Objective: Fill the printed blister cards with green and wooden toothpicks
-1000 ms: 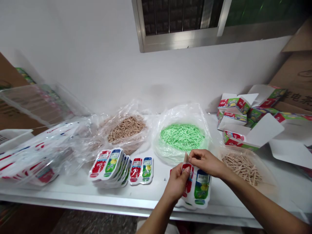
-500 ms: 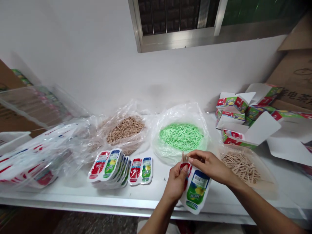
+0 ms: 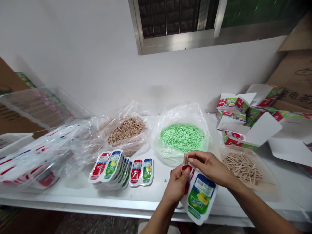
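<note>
Bags of sticks (image 3: 181,136) line white ledge (image 3: 156,192) below window (image 3: 175,19).

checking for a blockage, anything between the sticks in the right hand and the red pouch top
Nothing visible. The right hand pinches the wooden sticks right at the top of the pouch, which the left hand holds; no other item lies between them.

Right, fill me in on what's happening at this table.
A person is working with both bare hands at a white table. The left hand holds up a printed twin pouch, red on one side and green on the other. The right hand pinches a bundle of wooden sticks at the pouch's top edge. Behind the hands lie a bag of green sticks and a clear container of tan sticks. A stack of pouches sits to the left.
</note>
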Demonstrator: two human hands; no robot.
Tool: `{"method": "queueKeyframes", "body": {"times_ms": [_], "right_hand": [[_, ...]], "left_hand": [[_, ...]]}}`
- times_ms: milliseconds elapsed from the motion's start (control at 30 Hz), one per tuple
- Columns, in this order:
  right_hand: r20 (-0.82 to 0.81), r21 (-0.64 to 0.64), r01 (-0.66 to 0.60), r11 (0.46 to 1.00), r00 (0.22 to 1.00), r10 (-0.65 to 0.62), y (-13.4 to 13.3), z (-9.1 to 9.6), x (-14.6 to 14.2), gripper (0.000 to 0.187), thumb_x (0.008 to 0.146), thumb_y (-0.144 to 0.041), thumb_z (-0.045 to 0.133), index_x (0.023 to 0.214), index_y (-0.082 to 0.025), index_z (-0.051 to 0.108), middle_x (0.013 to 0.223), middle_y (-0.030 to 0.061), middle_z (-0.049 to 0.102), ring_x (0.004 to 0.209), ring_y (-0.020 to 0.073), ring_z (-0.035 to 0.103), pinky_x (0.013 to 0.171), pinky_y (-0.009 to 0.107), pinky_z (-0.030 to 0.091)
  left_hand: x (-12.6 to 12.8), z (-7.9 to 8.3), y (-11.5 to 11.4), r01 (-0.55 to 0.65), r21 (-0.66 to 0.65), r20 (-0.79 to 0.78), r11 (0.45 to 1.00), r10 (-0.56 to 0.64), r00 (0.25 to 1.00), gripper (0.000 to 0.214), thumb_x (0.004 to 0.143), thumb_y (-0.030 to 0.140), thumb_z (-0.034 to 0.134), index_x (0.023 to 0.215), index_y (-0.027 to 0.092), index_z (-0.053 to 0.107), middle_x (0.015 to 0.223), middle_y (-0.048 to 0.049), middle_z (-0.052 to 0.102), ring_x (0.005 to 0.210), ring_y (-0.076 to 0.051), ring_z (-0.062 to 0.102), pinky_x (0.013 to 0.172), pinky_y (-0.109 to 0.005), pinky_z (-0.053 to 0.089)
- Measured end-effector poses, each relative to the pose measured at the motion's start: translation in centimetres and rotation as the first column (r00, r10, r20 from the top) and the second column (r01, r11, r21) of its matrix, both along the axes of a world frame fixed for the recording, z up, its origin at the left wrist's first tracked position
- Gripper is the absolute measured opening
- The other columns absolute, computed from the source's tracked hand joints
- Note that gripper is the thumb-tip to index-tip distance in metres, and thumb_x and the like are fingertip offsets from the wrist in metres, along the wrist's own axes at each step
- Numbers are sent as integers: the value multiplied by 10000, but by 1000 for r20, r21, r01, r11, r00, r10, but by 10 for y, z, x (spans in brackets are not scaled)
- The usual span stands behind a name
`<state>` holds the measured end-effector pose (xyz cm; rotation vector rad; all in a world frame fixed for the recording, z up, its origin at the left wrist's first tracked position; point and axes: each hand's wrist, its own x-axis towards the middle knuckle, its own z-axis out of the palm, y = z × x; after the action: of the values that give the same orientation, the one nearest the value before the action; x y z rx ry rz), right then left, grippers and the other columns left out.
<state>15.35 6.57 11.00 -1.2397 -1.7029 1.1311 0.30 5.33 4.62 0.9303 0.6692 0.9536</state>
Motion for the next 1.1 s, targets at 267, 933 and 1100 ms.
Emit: {"method": "queueKeyframes", "body": {"times_ms": [267,933,1100], "right_hand": [[95,39,-52,998,994,48,-1,8,0,158,845,-265,489,796,-178,611,770,8,644,740,156,583,685,255,446],[187,71,55,996,980,-68,-8,14,3,114,809,-237,505,748,-187,588,683,-18,609,648,136,554,619,234,425],[262,83,57,995,962,-77,-11,14,7,93,784,-187,497,723,-191,567,648,-30,585,624,127,527,598,227,406]], "left_hand": [[-2,6,-2,38,-32,-34,999,-39,999,374,760,498,641,800,130,587,677,-24,597,625,-142,520,608,-241,396],[-5,1,-3,80,-6,-39,997,-80,996,341,807,467,602,800,127,571,598,16,492,544,-102,440,582,-236,373],[-7,-2,-2,67,0,-59,998,-67,996,345,796,470,610,769,129,564,601,13,488,530,-97,424,584,-245,375]]}}
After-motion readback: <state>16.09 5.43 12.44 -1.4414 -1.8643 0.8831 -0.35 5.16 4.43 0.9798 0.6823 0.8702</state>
